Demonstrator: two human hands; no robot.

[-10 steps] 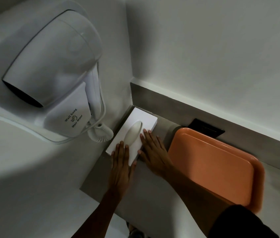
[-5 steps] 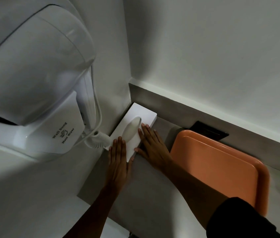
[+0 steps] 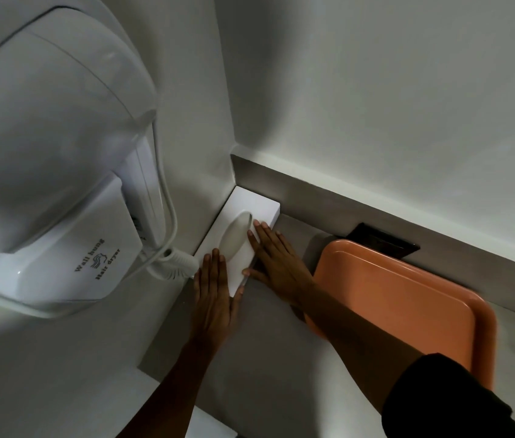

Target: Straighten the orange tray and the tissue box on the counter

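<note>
A white hair dryer (image 3: 51, 159) is hanging on the left wall, lettered "Wall hung Hair dryer", its cord (image 3: 167, 216) looping down to a ribbed coil end (image 3: 177, 263). A dark plate (image 3: 382, 243) is sitting against the grey backsplash (image 3: 313, 191), under the white wall (image 3: 392, 90).

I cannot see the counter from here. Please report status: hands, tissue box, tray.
Left hand and right hand flat on tissue box, box in wall corner. Orange tray untouched, right of it. Dryer cord beside box.
</note>
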